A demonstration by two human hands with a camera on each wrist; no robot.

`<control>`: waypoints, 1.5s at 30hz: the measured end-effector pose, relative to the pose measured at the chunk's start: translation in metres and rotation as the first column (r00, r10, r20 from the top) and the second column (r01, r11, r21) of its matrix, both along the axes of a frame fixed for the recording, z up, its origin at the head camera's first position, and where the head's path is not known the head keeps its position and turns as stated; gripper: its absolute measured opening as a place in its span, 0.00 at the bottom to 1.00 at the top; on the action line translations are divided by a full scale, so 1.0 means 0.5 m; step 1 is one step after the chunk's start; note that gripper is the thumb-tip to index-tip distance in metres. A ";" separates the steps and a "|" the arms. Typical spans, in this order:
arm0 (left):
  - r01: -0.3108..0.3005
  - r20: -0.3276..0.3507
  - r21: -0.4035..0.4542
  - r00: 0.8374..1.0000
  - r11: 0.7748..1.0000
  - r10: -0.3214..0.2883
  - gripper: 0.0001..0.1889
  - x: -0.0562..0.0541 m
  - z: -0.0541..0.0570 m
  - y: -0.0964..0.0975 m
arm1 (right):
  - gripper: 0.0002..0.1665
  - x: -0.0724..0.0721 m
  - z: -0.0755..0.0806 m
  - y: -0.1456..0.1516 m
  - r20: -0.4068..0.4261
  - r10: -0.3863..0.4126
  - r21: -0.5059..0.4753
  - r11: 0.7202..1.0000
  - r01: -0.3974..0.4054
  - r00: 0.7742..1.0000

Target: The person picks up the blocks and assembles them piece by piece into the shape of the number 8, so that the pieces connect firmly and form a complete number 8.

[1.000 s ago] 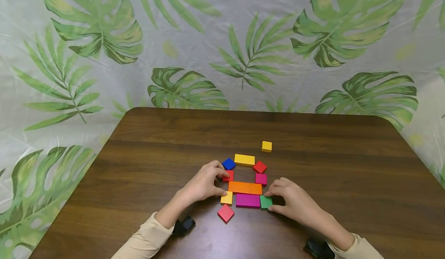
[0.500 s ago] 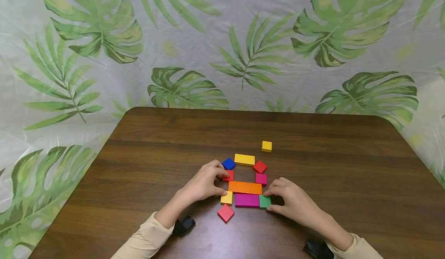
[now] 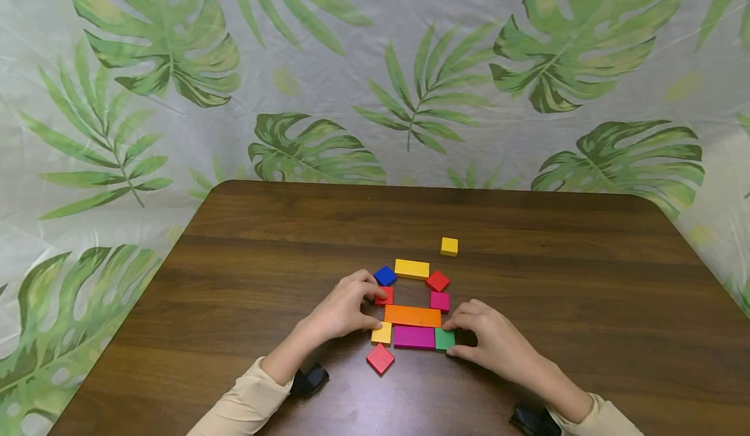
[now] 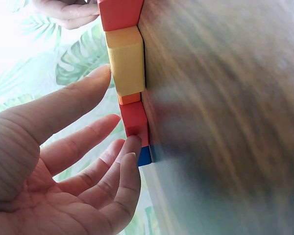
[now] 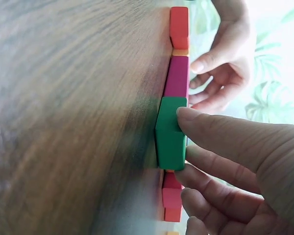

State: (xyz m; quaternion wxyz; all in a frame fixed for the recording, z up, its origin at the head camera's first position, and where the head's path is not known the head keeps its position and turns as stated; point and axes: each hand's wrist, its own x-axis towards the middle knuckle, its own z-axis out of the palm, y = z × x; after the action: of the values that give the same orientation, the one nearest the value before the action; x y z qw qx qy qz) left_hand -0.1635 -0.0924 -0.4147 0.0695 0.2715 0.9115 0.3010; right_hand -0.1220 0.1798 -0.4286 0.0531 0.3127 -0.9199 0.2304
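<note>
Colored wooden blocks form an outline on the table. My right hand (image 3: 498, 341) pinches a green block (image 3: 444, 339) between thumb and fingers, against the right end of a long purple block (image 3: 414, 338). The purple block lies just below a long orange block (image 3: 413, 315), with a narrow gap to the yellow block (image 3: 381, 334) on its left. My left hand (image 3: 342, 309) has its thumb at that yellow block and a fingertip on a red block (image 3: 387, 298) above it. In the left wrist view, the left fingers are loosely bent and grip nothing.
A blue block (image 3: 385, 275), a long yellow block (image 3: 412, 269), a tilted red block (image 3: 437, 281) and a pink block (image 3: 440, 302) make up the upper part. A red block (image 3: 380, 359) lies turned at the lower left. A yellow cube (image 3: 449, 247) sits apart behind.
My right hand has slid the green block slightly left, and the purple block has moved left with it toward the yellow block. The left hand has stayed in place.
</note>
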 end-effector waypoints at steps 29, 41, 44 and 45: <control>-0.006 0.002 0.009 1.000 1.000 0.006 0.18 0.000 0.001 0.001 | 0.17 -0.005 0.020 -0.067 -0.100 0.075 0.057 0.996 -0.069 0.992; -0.004 -0.002 0.001 1.000 1.000 0.004 0.19 -0.002 -0.001 0.000 | 0.16 -0.004 0.019 -0.102 -0.099 0.050 0.118 0.992 -0.038 0.994; -0.002 -0.002 0.001 1.000 1.000 0.002 0.19 -0.001 -0.001 0.000 | 0.17 -0.003 0.020 -0.109 -0.098 0.018 0.135 0.991 -0.004 0.995; -0.001 -0.002 0.001 1.000 1.000 0.001 0.18 -0.001 -0.001 0.001 | 0.17 -0.003 0.020 -0.111 -0.101 0.009 0.143 0.990 0.006 0.995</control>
State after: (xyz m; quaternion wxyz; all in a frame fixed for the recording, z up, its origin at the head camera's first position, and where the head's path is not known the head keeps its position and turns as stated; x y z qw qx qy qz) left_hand -0.1643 -0.0920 -0.4154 0.0681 0.2715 0.9115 0.3014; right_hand -0.1236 0.1242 -0.4187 0.0770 0.3276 -0.9300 0.1477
